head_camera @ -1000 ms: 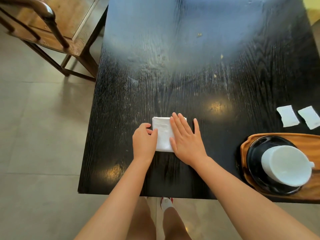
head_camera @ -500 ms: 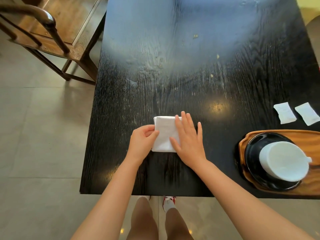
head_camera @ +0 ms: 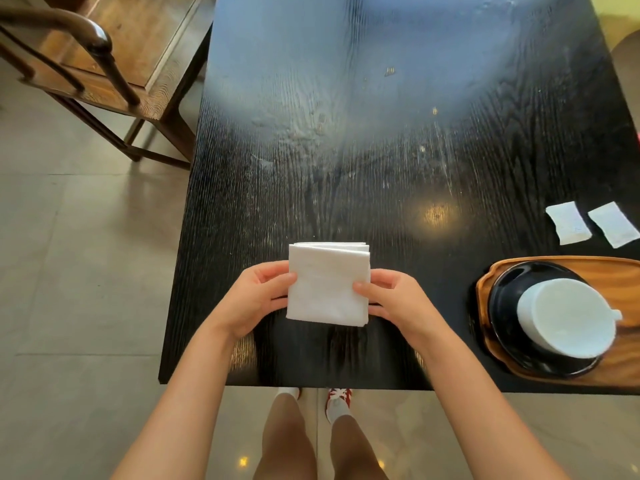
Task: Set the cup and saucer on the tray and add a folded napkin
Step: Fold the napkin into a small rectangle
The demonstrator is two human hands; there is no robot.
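The napkin point(head_camera: 328, 284) is folded into a neat square now, and both hands have shifted from pressing it flat on the desk point(head_camera: 346, 133) to pinching it by its sides. The left hand point(head_camera: 258, 299) grips the left edge with thumb on top and fingers curled beneath; the right hand point(head_camera: 394, 299) does the same on the right edge. It looks lifted just clear of the desk near the front edge, though I can't be sure. Off to the right, the wooden tray point(head_camera: 620, 275) already carries the black saucer point(head_camera: 502, 306) with the white cup point(head_camera: 571, 317) on it. So the folding seems finished, and what remains, I'd judge, is carrying the napkin rightward onto the tray.
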